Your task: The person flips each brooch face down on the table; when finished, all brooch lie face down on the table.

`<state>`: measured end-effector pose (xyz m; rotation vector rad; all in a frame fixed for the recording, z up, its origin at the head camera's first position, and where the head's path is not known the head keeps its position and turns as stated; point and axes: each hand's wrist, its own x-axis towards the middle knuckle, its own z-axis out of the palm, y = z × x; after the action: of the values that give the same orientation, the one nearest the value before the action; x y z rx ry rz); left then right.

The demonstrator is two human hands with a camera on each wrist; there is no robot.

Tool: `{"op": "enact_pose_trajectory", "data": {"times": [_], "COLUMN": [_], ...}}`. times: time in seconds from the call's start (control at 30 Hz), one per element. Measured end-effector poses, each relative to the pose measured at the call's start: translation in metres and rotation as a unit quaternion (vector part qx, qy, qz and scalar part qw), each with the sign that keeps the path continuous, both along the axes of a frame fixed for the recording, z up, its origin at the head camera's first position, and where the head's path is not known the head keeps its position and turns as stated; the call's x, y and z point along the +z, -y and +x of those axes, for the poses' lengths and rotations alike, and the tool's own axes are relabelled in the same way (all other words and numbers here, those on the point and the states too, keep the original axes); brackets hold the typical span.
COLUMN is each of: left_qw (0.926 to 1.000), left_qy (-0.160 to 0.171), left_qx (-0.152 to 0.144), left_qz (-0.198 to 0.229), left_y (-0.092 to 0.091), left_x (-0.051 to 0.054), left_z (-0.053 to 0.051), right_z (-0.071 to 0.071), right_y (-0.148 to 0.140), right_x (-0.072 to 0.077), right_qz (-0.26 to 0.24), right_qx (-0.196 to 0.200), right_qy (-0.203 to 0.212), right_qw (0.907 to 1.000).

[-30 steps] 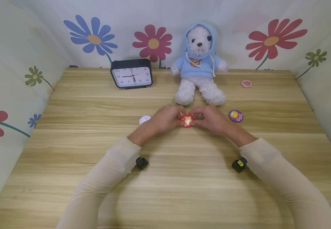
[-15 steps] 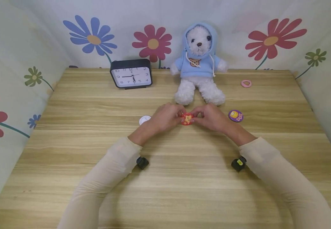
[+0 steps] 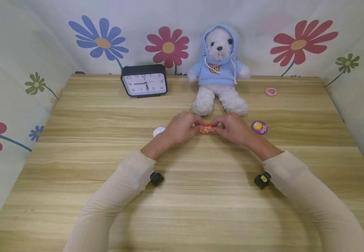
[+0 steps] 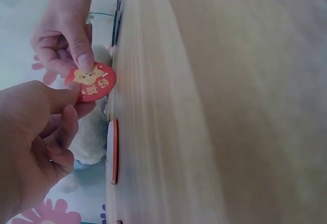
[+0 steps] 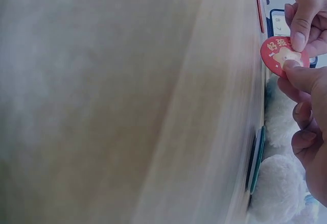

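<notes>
Flower-printed walls (image 3: 43, 35) enclose a wood-grain desk (image 3: 201, 196) where a person's left hand (image 3: 182, 128) and right hand (image 3: 233, 128) pinch a red badge (image 3: 206, 128) between fingers and thumbs, in front of a plush bear (image 3: 216, 75). Two-handed handling of the badge appears to be the step in hand; any next move likely calls for even pressure from both sides. Whether its edge touches the desk is unclear.

The left arm (image 3: 114, 187) and right arm (image 3: 311, 192) angle inward; left hand (image 3: 183, 127) and right hand (image 3: 232, 128) nearly meet, both pinching, exact finger placement partly hidden.
</notes>
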<state>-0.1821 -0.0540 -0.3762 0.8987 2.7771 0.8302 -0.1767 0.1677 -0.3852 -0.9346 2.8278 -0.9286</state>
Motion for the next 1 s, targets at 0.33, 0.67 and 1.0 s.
{"op": "enact_pose_trajectory", "data": {"times": [0.33, 0.67, 1.0], "left_qw": [0.9974, 0.9851, 0.9933], "left_qy": [0.048, 0.145, 0.104], "left_qx": [-0.007, -0.020, -0.044], "left_qz": [0.054, 0.091, 0.022], "left_y": [0.007, 0.012, 0.008], "left_x": [-0.005, -0.007, -0.009], "left_z": [-0.003, -0.003, -0.006], "right_z": [0.001, -0.002, -0.003], "right_y": [0.000, -0.004, -0.003], "right_x": [0.000, 0.000, -0.002], "right_qz": [0.007, 0.004, 0.025], "right_qx": [0.019, 0.065, 0.082], "right_qy": [-0.058, 0.001, 0.031], "right_qw": [0.9981, 0.9979, 0.9958]}}
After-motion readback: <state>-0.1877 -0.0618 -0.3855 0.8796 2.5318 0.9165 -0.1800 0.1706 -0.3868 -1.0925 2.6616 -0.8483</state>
